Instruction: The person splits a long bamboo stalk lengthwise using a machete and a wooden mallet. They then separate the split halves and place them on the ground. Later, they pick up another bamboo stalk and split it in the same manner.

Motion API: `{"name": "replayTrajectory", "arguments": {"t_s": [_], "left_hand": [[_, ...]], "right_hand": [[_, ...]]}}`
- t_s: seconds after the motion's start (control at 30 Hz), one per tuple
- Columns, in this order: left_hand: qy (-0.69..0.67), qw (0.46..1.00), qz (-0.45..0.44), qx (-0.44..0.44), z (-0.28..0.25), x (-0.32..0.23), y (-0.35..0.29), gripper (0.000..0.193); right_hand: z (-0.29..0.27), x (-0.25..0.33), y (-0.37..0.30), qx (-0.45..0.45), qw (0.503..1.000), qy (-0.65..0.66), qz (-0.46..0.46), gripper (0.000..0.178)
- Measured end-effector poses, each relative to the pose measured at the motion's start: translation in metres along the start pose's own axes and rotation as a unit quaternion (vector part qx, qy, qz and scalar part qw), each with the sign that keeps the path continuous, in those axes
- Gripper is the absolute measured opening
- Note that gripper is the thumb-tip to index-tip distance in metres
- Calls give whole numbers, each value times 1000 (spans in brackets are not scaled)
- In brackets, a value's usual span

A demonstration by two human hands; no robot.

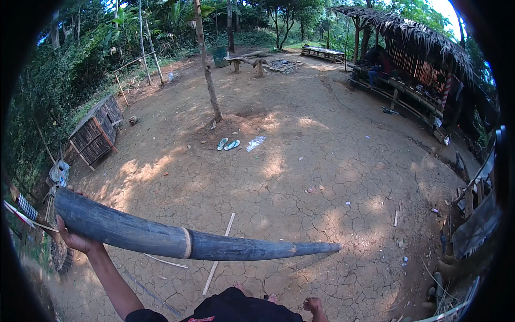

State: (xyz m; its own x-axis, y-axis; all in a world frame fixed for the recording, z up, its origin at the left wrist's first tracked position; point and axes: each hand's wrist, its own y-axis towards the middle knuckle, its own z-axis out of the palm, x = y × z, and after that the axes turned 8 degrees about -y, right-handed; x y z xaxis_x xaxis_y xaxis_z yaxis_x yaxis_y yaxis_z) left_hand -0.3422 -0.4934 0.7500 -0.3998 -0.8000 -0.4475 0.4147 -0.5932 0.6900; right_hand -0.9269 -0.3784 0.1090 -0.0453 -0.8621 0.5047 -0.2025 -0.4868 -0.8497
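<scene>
A thick dark bamboo pole with pale node rings stretches across the front of the head view. My left hand grips its near, wide end from below, thumb on this side and fingertips showing over the top. The pole runs to the right and looks thinner toward its far end, close to the cracked ground; whether it touches cannot be made out. Low in the view, by my body, my right hand hangs with curled fingers and nothing visible in it. Pale split strips lie on the ground beneath the pole.
A slim tree trunk rises ahead, with flip-flops and a clear plastic bag near its foot. At left stands a slatted wooden crate. A person sits under a thatched shelter at right. Scrap lines the right edge.
</scene>
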Motion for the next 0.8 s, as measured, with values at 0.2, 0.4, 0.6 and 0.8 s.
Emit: {"name": "replayTrajectory", "arguments": {"t_s": [0.2, 0.4, 0.6, 0.8], "left_hand": [[-3, 1000, 3, 10, -5, -2, 1, 71], [-7, 1000, -4, 19, -3, -3, -1, 73], [-8, 1000, 0, 24, -4, -4, -1, 75], [-14, 999, 0, 31, -1, -2, -1, 76]], "right_hand": [[0, 2, 4, 3, 1000, 14, -1, 29], [-3, 6, 4, 5, 1000, 9, -17, 30], [-5, 7, 0, 4, 1000, 2, -23, 28], [-5, 2, 6, 14, 999, 33, -12, 26]]}}
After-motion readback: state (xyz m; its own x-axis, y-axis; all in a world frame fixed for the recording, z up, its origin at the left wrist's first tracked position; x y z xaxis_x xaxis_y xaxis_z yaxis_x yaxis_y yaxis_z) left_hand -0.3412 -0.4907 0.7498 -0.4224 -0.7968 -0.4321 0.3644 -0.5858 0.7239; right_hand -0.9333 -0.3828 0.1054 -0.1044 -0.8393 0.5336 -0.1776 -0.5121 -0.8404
